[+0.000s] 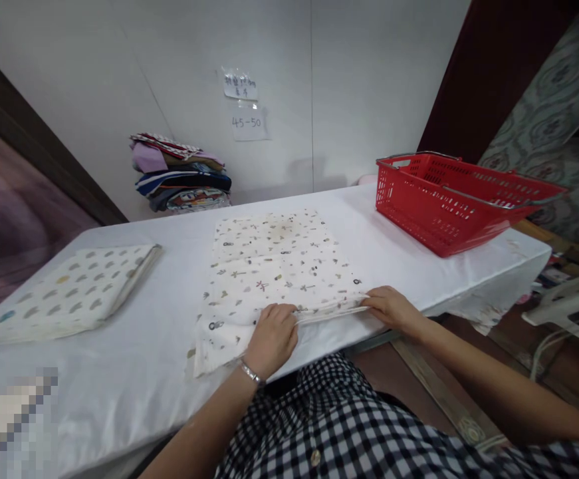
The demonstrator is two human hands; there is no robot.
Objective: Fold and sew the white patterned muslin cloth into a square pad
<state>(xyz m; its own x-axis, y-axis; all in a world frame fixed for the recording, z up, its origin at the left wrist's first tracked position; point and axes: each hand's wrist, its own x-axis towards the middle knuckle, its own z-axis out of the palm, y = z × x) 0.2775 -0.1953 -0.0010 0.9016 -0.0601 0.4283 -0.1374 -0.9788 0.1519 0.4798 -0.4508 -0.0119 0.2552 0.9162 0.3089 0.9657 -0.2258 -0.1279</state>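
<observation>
A cream cloth [274, 266] printed with small figures lies flat on the white table [169, 229], in front of me. My left hand [272, 339] is closed on the cloth's near edge, fingers curled over the fold, a bracelet on the wrist. At the near right corner of the same edge, my right hand [391, 307] pinches the cloth. The edge is stretched taut between the two hands.
A folded cloth with grey and yellow dots [72, 289] lies at the left. A stack of folded fabrics [182, 174] stands against the back wall. A red plastic basket [449, 199] sits at the right end of the table. Paper notes [246, 106] are stuck on the wall.
</observation>
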